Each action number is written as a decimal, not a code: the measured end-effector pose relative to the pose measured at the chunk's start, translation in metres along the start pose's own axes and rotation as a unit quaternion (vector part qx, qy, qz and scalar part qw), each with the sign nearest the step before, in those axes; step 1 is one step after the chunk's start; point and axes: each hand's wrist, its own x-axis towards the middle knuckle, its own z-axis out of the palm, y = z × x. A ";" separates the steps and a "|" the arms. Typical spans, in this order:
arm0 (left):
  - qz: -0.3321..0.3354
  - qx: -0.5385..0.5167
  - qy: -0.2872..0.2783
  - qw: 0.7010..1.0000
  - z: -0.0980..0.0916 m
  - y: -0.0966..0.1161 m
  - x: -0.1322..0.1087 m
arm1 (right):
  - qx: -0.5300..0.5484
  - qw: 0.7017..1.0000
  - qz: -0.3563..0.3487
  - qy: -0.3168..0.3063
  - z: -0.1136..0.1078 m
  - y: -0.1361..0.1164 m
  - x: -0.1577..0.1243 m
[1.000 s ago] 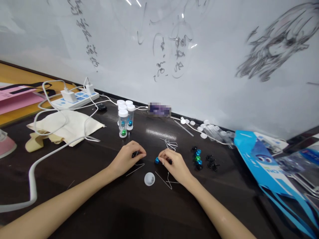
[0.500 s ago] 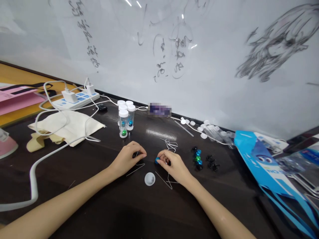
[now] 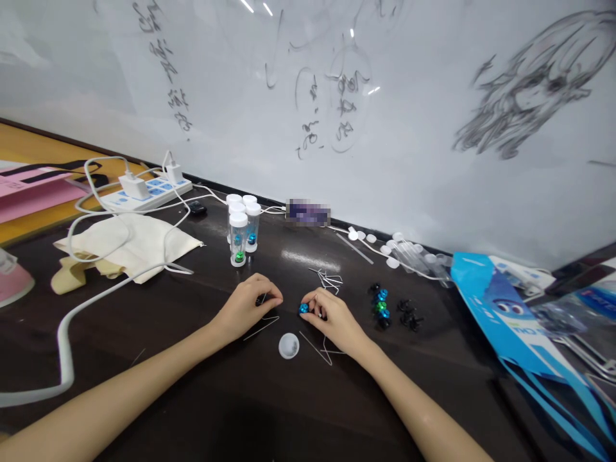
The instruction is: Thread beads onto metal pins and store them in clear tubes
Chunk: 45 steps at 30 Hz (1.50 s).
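Between the thumb and fingers of my right hand (image 3: pixel 332 317) is a small round blue metallic part (image 3: pixel 303 308), its face turned towards me. My left hand (image 3: pixel 253 305) is pinched closed just left of it; whatever sits in its fingertips is too small or hidden to name. A small round white cap (image 3: pixel 289 346), hollow side up, lies in front of the hands. Thin bent metal wires (image 3: pixel 261 328) rest beside my left hand, and more bent wires (image 3: pixel 317 350) lie under and beside my right wrist.
Several clear tubes with white caps (image 3: pixel 239 239) stand behind my left hand, blue or green parts inside. Right of my right hand lie blue and green parts (image 3: pixel 382 307) and black pieces (image 3: pixel 409 315). Farther out are empty tubes (image 3: pixel 411 253), a blue bag (image 3: pixel 500 308) and a power strip (image 3: pixel 149 194).
The blue part in my right fingertips has turned, showing more of its round face. My left hand has stayed in its pinch at the same spot.
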 end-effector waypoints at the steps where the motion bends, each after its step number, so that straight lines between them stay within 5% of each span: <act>1: -0.002 -0.001 -0.001 1.000 0.000 0.000 0.000 | 0.005 1.000 0.001 -0.002 0.000 0.001 0.000; 13: 0.000 0.018 -0.019 1.000 -0.008 -0.004 0.004 | 0.093 0.993 0.021 -0.065 -0.017 0.014 0.004; 45: 0.002 0.049 -0.068 0.996 -0.002 -0.003 0.004 | 0.053 0.998 0.017 -0.032 -0.009 0.025 0.006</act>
